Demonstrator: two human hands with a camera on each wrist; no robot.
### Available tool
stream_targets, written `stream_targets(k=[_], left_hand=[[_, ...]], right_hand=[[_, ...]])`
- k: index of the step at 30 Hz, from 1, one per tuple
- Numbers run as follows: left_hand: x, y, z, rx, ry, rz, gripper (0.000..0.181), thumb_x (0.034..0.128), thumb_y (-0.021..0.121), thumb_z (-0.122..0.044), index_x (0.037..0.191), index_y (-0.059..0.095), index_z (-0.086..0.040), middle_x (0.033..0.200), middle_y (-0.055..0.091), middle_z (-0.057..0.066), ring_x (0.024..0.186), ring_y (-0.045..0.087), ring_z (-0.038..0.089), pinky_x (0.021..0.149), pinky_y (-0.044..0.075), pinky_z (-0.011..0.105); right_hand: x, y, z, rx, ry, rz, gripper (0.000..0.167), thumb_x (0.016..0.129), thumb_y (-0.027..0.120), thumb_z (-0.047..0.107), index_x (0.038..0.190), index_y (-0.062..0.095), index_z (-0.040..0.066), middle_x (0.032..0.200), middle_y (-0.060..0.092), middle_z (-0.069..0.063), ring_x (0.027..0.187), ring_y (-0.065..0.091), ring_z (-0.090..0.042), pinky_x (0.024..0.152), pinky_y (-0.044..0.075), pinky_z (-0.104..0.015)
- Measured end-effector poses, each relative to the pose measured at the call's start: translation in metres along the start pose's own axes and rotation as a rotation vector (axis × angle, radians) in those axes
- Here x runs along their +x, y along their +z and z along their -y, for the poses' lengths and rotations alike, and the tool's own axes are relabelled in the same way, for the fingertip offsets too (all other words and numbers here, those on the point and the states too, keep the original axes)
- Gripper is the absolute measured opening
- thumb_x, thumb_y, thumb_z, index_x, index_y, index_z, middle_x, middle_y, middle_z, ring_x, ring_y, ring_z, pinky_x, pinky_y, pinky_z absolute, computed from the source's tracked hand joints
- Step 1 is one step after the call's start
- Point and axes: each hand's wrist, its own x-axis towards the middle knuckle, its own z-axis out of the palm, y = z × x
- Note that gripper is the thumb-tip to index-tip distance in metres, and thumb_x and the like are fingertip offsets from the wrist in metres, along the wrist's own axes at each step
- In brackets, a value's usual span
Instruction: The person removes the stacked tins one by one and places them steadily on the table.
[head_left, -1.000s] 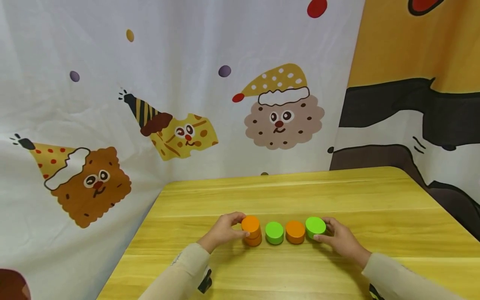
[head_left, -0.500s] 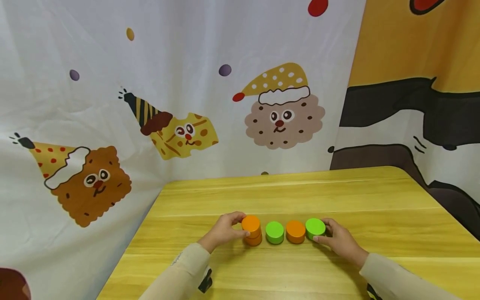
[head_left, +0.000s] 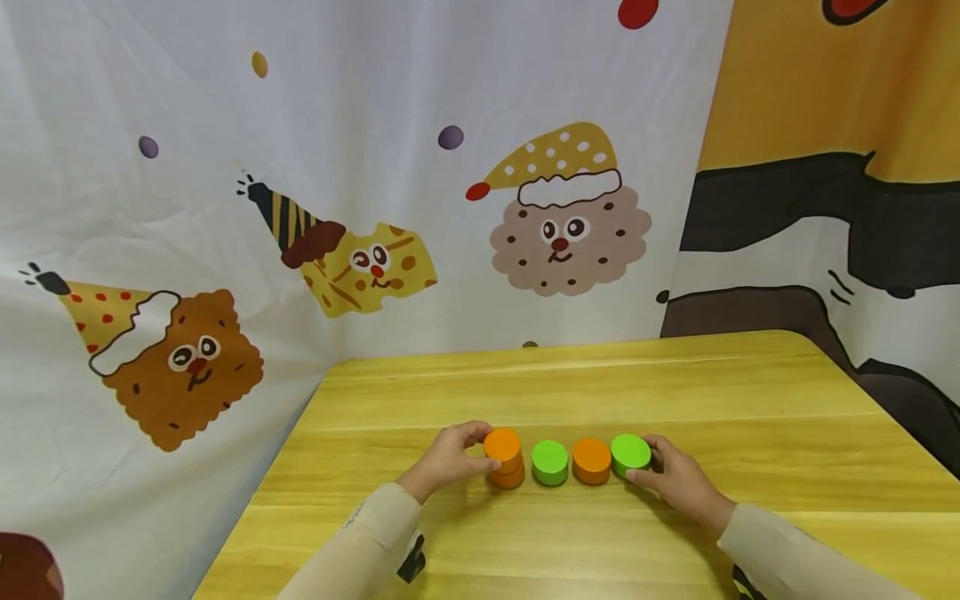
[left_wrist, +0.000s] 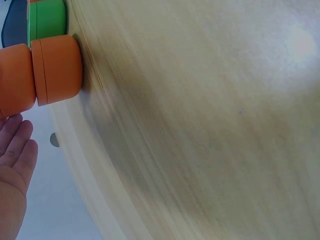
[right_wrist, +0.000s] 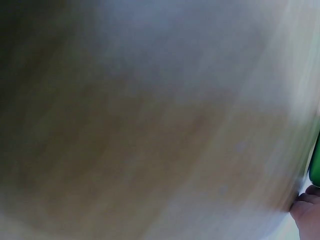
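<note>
My left hand (head_left: 453,454) grips the upper orange round container (head_left: 502,450), thumb in front and fingers behind. It sits on a lower orange container (head_left: 508,477); in the left wrist view the upper container (left_wrist: 16,80) and the lower container (left_wrist: 57,70) meet face to face. At the right end of the row, my right hand (head_left: 681,479) pinches a green round container (head_left: 631,455) between thumb and fingers. Whether this one touches the table cannot be told. Between the hands stand another green container (head_left: 550,462) and a single orange container (head_left: 592,462), slightly apart.
Everything stands on a light wood-grain table (head_left: 570,550) with rounded far corners. A white curtain (head_left: 390,117) printed with cartoon biscuits hangs behind and along the left side. The right wrist view is mostly blurred tabletop.
Both hands keep their grip and the containers stay in the same order. My right wrist has shifted very slightly left, and the head view has tilted a little.
</note>
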Motion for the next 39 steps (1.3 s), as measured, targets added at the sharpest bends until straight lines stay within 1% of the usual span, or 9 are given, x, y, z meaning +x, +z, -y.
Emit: stream_targets(k=[6,10,16,19,23,27,30,35,39], left_hand=[[0.000,0.000,0.000,0.007,0.033,-0.005,0.043,0.0795,0.074,-0.019,0.116,0.058,-0.004,0.109,0.062,0.006,0.107,0.057,0.024,0.101,0.041,0.043],[0.000,0.000,-0.001,0.001,0.037,-0.004,0.042,0.0790,0.074,-0.019,0.115,0.059,-0.004,0.109,0.062,0.007,0.107,0.057,0.024,0.101,0.041,0.043],[0.001,0.001,0.001,-0.013,0.034,0.001,0.044,0.0780,0.075,-0.019,0.115,0.058,-0.004,0.109,0.062,0.007,0.107,0.056,0.024,0.102,0.040,0.043],[0.001,0.000,0.002,-0.004,0.031,0.004,0.045,0.0782,0.075,-0.020,0.116,0.058,-0.004,0.109,0.062,0.007,0.107,0.056,0.024,0.103,0.040,0.043],[0.002,0.000,0.004,0.009,0.045,0.006,0.053,0.0774,0.076,-0.021,0.122,0.054,-0.001,0.114,0.060,0.010,0.111,0.055,0.026,0.103,0.039,0.043],[0.002,-0.001,0.003,0.015,0.057,0.006,0.063,0.0765,0.077,-0.022,0.128,0.049,0.002,0.120,0.057,0.013,0.114,0.052,0.028,0.104,0.037,0.044],[0.002,-0.002,0.002,0.011,0.048,0.013,0.068,0.0766,0.077,-0.022,0.131,0.046,0.004,0.125,0.055,0.015,0.117,0.050,0.029,0.105,0.036,0.045],[-0.001,0.001,0.003,0.040,0.041,0.018,0.074,0.0756,0.078,-0.022,0.134,0.042,0.004,0.129,0.052,0.017,0.118,0.049,0.031,0.104,0.036,0.046],[-0.002,0.004,0.007,0.064,0.057,0.007,0.066,0.0748,0.078,-0.021,0.129,0.048,0.002,0.124,0.055,0.014,0.115,0.051,0.030,0.102,0.038,0.046]], right_hand=[[0.000,-0.001,-0.001,-0.018,-0.002,0.001,0.069,0.081,0.070,0.034,0.128,0.041,-0.008,0.126,0.049,-0.032,0.118,0.045,-0.047,0.094,0.042,-0.055],[-0.001,-0.001,-0.001,-0.018,-0.003,0.004,0.072,0.079,0.072,0.034,0.128,0.041,-0.007,0.128,0.047,-0.031,0.119,0.044,-0.047,0.095,0.041,-0.055],[-0.002,-0.003,0.000,-0.016,0.031,0.010,0.092,0.074,0.075,0.041,0.136,0.031,-0.010,0.136,0.037,-0.034,0.123,0.037,-0.049,0.099,0.035,-0.058],[-0.003,-0.007,0.004,0.035,0.039,0.017,0.096,0.076,0.073,0.043,0.140,0.024,-0.009,0.141,0.029,-0.033,0.128,0.030,-0.050,0.101,0.031,-0.060],[0.000,-0.014,0.015,0.090,-0.007,-0.006,0.090,0.082,0.067,0.044,0.143,0.021,-0.004,0.146,0.023,-0.030,0.132,0.022,-0.049,0.103,0.027,-0.062],[0.007,-0.016,0.031,0.087,-0.070,-0.061,0.084,0.085,0.062,0.047,0.142,0.026,-0.002,0.145,0.027,-0.028,0.132,0.025,-0.047,0.103,0.027,-0.061],[0.012,-0.013,0.044,0.122,-0.100,-0.079,0.080,0.085,0.062,0.046,0.141,0.029,-0.001,0.145,0.030,-0.026,0.132,0.027,-0.045,0.104,0.027,-0.059],[0.019,0.000,0.061,0.187,-0.128,-0.050,0.072,0.087,0.062,0.041,0.140,0.033,0.000,0.144,0.033,-0.023,0.133,0.027,-0.043,0.104,0.029,-0.058],[0.024,0.013,0.072,0.192,-0.155,-0.023,0.065,0.087,0.064,0.037,0.137,0.040,0.003,0.141,0.040,-0.021,0.131,0.032,-0.042,0.104,0.031,-0.057]])
